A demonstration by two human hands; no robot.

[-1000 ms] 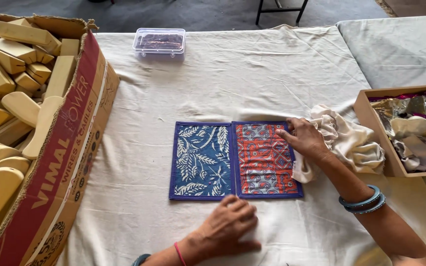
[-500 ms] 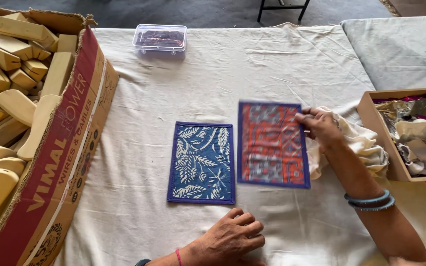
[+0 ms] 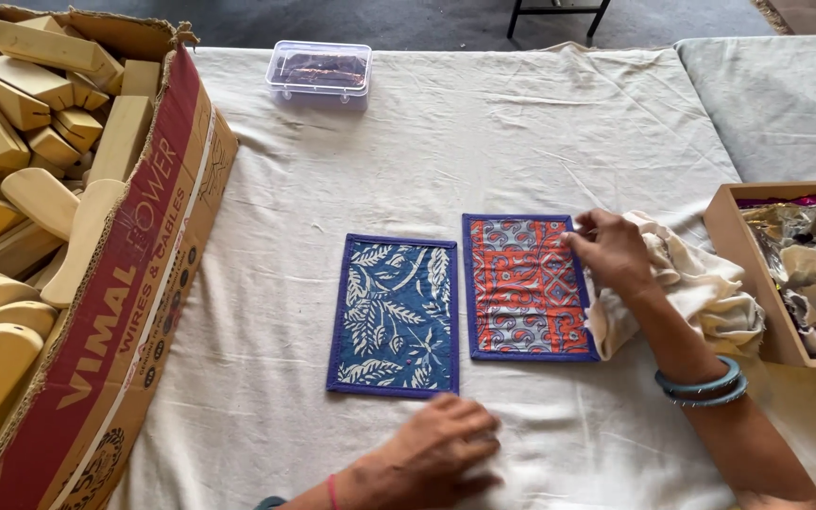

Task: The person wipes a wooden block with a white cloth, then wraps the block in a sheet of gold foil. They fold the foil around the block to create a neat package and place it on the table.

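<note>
Right hand (image 3: 611, 250) pinches the red patterned mat's (image 3: 526, 286) right edge; mat flat beside blue leaf mat (image 3: 394, 314). Left hand (image 3: 446, 449) released, flat on cloth. Risk — dragging could skew alignment.

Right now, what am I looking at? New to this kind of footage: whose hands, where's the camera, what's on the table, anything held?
No machine here: a person works with two bare hands, filmed by one camera worn on their head, looking down at a table covered in a white cloth. The right hand pinches the right edge of a red patterned mat. The left hand lies flat on the cloth just below a blue leaf-print mat, holding nothing. The two mats lie side by side, slightly apart. A crumpled cream cloth sits under the right forearm. On the left stands a cardboard box of wooden blocks, on the right a box of fabric scraps, and at the far edge a clear plastic container.
</note>
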